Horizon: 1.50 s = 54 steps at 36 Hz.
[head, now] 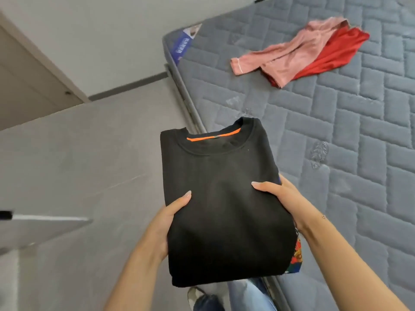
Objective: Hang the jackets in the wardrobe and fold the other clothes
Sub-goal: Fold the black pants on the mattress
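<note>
Quilted grey-blue mattress [336, 135] with a stitched brick pattern fills the right side of the view, its long edge running diagonally from upper centre to the bottom. A blue printed label [183, 44] shows at the mattress's far corner. To the left lies grey floor [78, 153], meeting a pale wall [107, 41] with a dark skirting strip, and a light-coloured door or cupboard panel [27, 81] stands at the far left. A pink long-sleeved garment [289, 57] lies crumpled on the far part of the mattress, overlapping a bright red shiny garment [336, 52] beneath it. Nearer the viewer, a person holds a neatly folded black crew-neck sweatshirt with an orange neck tape [222, 198] in the air over the mattress edge. The left hand [170, 218] grips its left side, thumb on top; the right hand [280, 196] grips its right side likewise. A colourful patterned cloth [297, 250] peeks out under the sweatshirt. Blue jeans [251, 295] show below, beside the mattress edge.
</note>
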Each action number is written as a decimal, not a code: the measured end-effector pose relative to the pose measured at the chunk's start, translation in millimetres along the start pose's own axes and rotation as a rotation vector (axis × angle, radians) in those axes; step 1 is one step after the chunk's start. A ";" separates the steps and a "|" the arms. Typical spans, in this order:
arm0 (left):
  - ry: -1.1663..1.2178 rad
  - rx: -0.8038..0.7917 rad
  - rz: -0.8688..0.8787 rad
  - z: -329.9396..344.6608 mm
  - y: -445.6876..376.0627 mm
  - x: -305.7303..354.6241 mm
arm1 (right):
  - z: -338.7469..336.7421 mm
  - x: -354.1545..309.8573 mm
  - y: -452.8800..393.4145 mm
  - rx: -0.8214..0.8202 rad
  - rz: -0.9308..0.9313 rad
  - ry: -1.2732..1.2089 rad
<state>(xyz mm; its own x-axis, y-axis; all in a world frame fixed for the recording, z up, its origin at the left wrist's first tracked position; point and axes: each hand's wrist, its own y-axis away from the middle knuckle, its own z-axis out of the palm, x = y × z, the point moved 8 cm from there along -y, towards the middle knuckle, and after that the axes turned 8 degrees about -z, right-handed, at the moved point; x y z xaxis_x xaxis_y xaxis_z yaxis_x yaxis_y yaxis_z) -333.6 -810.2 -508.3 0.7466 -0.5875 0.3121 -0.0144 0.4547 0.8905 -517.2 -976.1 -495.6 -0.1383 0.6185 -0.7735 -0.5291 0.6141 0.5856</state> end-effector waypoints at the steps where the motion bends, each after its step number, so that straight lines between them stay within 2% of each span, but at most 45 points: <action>1: 0.027 0.015 0.034 -17.5 23.3 4.1 | 28.2 -8.1 5.7 -0.046 -0.013 0.020; 7: 0.171 0.157 0.275 -110.8 168.3 42.2 | 196.2 -64.3 43.4 -0.290 -0.088 0.138; 12: 0.318 0.338 0.550 -172.0 297.6 61.7 | 327.9 -115.8 84.4 -0.490 -0.185 0.227; 18: 0.481 0.581 0.921 -221.6 440.7 56.4 | 475.5 -154.7 138.3 -0.802 -0.237 0.328; 23: 0.624 0.767 1.084 -247.6 539.4 36.0 | 588.2 -170.7 192.4 -1.066 -0.237 0.350; 28: 0.720 0.938 1.158 -263.5 625.1 6.6 | 678.4 -170.8 261.6 -1.331 -0.220 0.373; 36: 0.820 1.171 1.270 -317.9 741.2 -57.5 | 801.0 -139.0 379.4 -1.611 -0.199 0.433; 44: 0.815 1.289 1.356 -408.7 858.0 -89.9 | 934.2 -118.7 485.3 -1.757 -0.275 0.386; 54: 0.747 1.434 1.393 -501.7 1031.0 -49.7 | 1121.7 -160.2 592.1 -1.887 -0.418 0.375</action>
<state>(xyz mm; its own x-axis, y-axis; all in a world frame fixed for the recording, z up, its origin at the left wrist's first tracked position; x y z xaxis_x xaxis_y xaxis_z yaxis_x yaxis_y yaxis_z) -51.9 23.6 228.2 -0.1459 0.0693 0.9869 -0.7484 -0.6601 -0.0643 130.7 -161.6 246.9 0.2041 0.3250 -0.9234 -0.6006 -0.7033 -0.3803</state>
